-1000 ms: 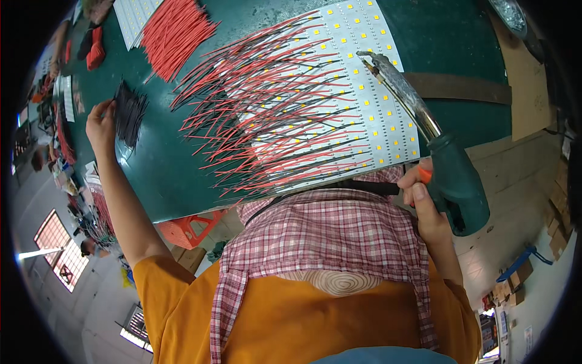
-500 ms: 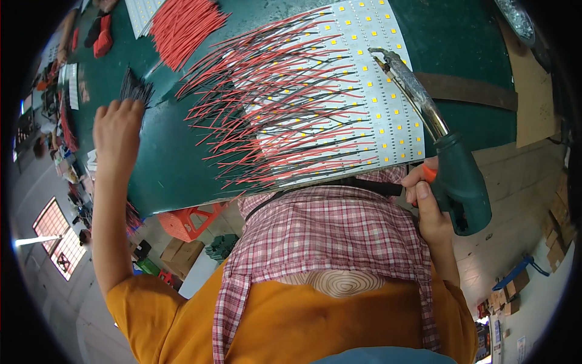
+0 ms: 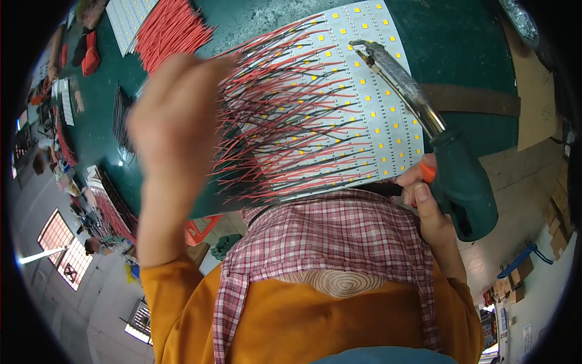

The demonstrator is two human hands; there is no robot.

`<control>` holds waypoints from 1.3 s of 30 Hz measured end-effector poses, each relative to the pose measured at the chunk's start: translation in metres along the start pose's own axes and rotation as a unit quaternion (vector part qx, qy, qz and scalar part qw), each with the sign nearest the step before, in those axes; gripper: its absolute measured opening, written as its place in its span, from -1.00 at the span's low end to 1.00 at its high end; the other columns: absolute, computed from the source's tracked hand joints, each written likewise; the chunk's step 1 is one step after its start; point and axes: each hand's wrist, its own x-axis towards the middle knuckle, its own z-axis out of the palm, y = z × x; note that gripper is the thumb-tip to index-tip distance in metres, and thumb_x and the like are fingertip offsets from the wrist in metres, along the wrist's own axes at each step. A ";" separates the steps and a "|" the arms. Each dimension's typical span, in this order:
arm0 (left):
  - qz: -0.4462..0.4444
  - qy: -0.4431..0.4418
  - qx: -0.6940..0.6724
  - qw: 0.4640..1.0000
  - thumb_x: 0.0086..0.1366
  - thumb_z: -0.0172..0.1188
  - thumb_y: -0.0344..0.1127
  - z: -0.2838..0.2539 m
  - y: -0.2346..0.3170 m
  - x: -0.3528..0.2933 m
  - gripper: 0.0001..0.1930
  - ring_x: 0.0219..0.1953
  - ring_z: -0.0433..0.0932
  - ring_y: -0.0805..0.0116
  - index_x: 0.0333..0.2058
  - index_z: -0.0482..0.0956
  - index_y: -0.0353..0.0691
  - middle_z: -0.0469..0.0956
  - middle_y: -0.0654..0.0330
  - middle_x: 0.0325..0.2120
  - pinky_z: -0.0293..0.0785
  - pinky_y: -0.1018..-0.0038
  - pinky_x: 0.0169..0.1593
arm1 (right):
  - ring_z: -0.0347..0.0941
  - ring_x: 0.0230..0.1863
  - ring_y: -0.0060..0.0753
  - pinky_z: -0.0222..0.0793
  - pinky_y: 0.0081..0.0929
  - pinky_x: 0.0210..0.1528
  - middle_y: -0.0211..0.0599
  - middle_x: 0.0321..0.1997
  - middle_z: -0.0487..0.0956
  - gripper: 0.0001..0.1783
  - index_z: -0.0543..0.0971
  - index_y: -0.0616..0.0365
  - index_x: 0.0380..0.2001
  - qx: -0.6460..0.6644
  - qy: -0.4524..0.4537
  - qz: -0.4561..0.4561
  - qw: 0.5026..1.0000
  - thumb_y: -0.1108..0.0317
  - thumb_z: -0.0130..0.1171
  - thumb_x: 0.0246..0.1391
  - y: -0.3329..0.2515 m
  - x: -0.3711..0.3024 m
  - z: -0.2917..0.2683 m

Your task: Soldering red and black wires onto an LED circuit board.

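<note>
The fingers of the right hand wrap the grip of a green soldering gun, close to its orange trigger, a hold that likely keeps the trigger within easy reach. The gun slants up and to the left, so its handle sits past the counter's near edge while its metal tip lies above the white board; whether tip and board touch, I cannot tell. That slant probably keeps the bulky handle off the work. The left hand is badly blurred over the wires' left side, and I cannot tell whether its fingers are spread, pinched or holding anything. Beneath and beside it, red and black wires fan across the board in rows, their right ends among the yellow squares and their left ends trailing past the board onto the counter, perhaps so that the rows stay easy to tell apart. The board reaches the near edge, just before the checked apron, seemingly for close work. Further out, a bundle of black wires and a larger pile of red wires lie to the left, seemingly there to suit the left hand.
</note>
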 end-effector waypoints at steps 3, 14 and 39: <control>0.007 0.019 -0.078 0.997 0.03 0.20 -0.59 0.046 0.027 0.008 -0.84 -0.48 0.49 0.26 -0.37 0.58 -0.25 0.46 0.16 -0.53 0.42 0.45 -0.41 | 0.36 -0.46 -0.65 0.31 -0.64 -0.38 -0.39 -0.37 0.52 -0.85 0.52 0.23 -0.29 -0.065 -0.011 -0.016 0.998 0.58 0.04 0.03 0.000 0.002 0.002; 0.057 0.093 -0.029 0.994 -0.13 0.17 -0.39 0.083 0.036 0.010 -0.82 -0.50 0.44 0.39 -0.44 0.55 -0.17 0.41 0.31 -0.56 0.36 0.51 -0.54 | 0.45 -0.37 -0.37 0.37 -0.49 -0.28 -0.33 -0.38 0.56 -0.88 0.55 0.17 -0.40 -0.139 -0.036 0.035 0.989 0.60 0.11 -0.04 -0.002 0.002 -0.003; 0.029 0.124 -0.119 0.985 -0.14 0.20 -0.44 0.080 0.037 0.012 -0.84 -0.51 0.43 0.35 -0.47 0.54 -0.14 0.39 0.29 -0.57 0.37 0.47 -0.51 | 0.43 -0.33 -0.49 0.37 -0.57 -0.26 -0.34 -0.34 0.52 -0.90 0.51 0.21 -0.34 -0.124 -0.030 0.006 0.992 0.56 0.05 0.05 -0.012 0.002 -0.001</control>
